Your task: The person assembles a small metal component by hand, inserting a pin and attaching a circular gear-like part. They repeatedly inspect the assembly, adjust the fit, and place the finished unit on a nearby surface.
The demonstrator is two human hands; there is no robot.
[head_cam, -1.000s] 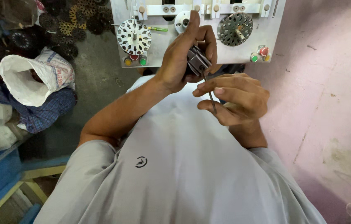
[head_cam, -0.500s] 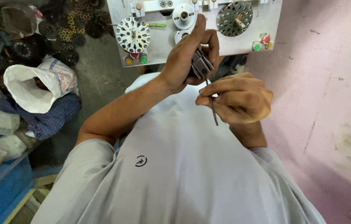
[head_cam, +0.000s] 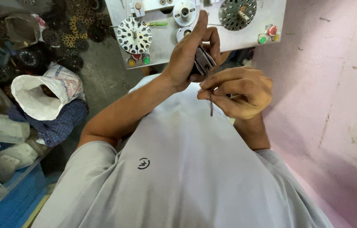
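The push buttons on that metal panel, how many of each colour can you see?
Red buttons: 2
Green buttons: 2
Yellow buttons: 2
Total: 6, in two clusters of three on the metal panel

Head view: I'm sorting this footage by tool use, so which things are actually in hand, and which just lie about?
In hand:
left hand gripping a small dark metal part
right hand pinching a thin metal rod

Lying about:
slotted metal disc on the grey panel
perforated disc
white sack
green-handled screwdriver
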